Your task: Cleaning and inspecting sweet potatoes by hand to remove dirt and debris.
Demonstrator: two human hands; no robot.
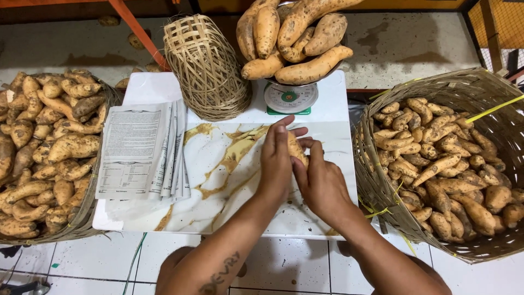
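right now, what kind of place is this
Likely a produce stall or sorting spot for sweet potatoes. Woven baskets on both sides are heaped with them, more are piled on a dial weighing scale, and both hands hold one sweet potato over a marbled table.

Two bare forearms, no sleeves, dark lettered tattoo along left forearm [221, 273], ringless hands

Scale [290, 98] behind table [218, 164] (2 baskets [376, 186] flank it).

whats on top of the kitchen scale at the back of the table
A heap of tan, speckled sweet potatoes sits on the small white dial kitchen scale. Only a sliver of the pan shows beneath them; the rest of it is covered.
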